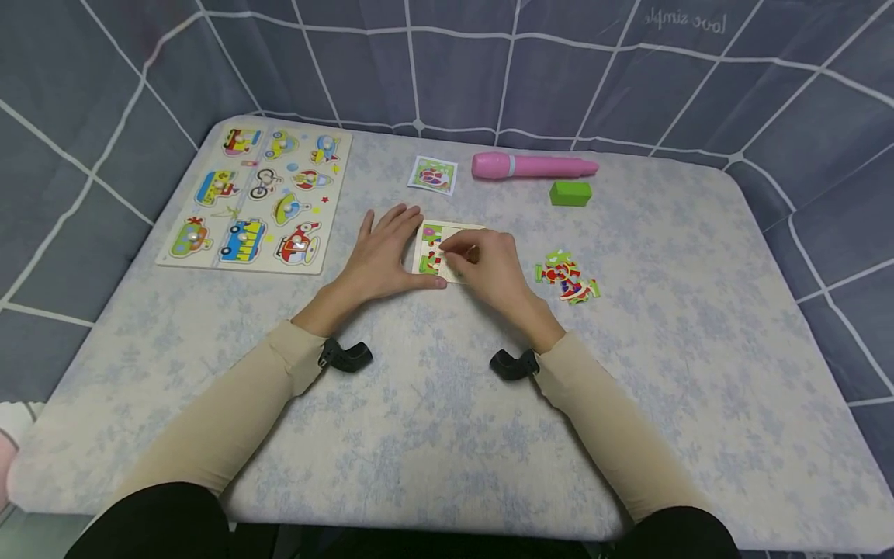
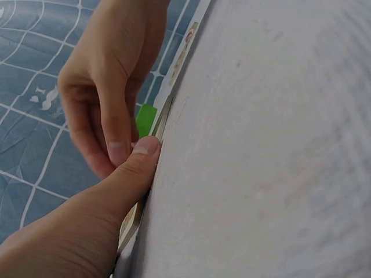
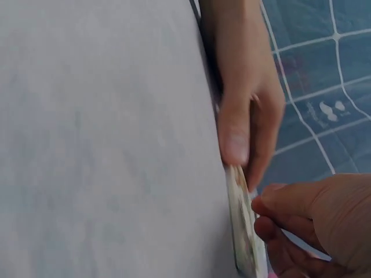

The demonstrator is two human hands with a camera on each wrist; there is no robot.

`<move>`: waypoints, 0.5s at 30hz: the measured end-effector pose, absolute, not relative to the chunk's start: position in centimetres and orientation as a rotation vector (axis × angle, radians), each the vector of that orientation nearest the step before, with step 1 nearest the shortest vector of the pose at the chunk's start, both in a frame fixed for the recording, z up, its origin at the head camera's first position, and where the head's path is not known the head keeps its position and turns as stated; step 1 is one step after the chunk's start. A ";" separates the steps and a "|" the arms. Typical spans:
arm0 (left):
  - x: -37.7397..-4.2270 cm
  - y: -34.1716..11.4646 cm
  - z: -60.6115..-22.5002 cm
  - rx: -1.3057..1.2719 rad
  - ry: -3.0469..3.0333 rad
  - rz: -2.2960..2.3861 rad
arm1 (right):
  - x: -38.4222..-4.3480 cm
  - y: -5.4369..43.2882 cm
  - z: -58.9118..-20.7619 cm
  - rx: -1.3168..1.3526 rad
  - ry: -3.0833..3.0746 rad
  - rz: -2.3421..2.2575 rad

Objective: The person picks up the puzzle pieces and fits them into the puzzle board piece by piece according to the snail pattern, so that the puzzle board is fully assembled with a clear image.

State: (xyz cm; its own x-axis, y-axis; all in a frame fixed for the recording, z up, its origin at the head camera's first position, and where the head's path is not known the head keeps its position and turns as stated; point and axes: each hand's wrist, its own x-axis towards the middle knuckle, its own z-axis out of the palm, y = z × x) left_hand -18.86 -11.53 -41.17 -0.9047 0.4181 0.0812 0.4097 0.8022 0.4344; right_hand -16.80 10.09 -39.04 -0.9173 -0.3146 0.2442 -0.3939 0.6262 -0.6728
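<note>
In the head view a small jigsaw tray [image 1: 466,226] lies flat on the table, with picture pieces [image 1: 431,233] in its left part. My left hand [image 1: 380,256] rests against the tray's left side, fingers spread straight and thumb along the near edge. Over the tray, my right hand [image 1: 491,268] has curled fingers, with thumb and index tips close together at the pieces. In the right wrist view, my right fingertips [image 3: 265,227] are beside the tray [image 3: 246,231]; whether they pinch a piece is hidden. Loose jigsaw pieces [image 1: 569,278] lie right of the right hand.
A peg puzzle board [image 1: 268,260] with vehicle shapes lies at the back left. Behind the tray are a picture card [image 1: 433,175], a pink tapered tube [image 1: 534,166] and a green block [image 1: 570,193]. A grey curtain [image 1: 461,70] hangs behind the table.
</note>
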 end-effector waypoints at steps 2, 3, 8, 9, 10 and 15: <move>-18.9 -11.6 -41.2 0.677 2.966 0.706 | -16.8 11.2 -38.9 0.581 -2.720 1.174; -18.9 -11.6 -41.2 0.675 2.965 0.706 | -16.8 11.7 -38.7 0.571 -2.715 1.172; -19.0 -11.7 -41.2 0.667 2.958 0.702 | -16.6 15.1 -38.3 0.519 -2.715 1.153; -19.0 -11.7 -41.2 0.665 2.956 0.704 | -16.5 15.9 -38.3 0.507 -2.717 1.146; -19.0 -11.7 -41.3 0.664 2.954 0.704 | -16.3 16.7 -38.3 0.494 -2.720 1.138; -18.9 -11.7 -41.3 0.661 2.948 0.705 | -15.4 20.6 -38.5 0.422 -2.753 1.054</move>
State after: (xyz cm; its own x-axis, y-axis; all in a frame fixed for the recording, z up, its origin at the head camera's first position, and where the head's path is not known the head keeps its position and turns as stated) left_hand -18.93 -11.66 -41.29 -0.9085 0.4135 0.0600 0.3959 0.8059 0.4402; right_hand -15.41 20.57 -38.54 -0.9468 -0.2029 0.2499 -0.3179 0.7113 -0.6269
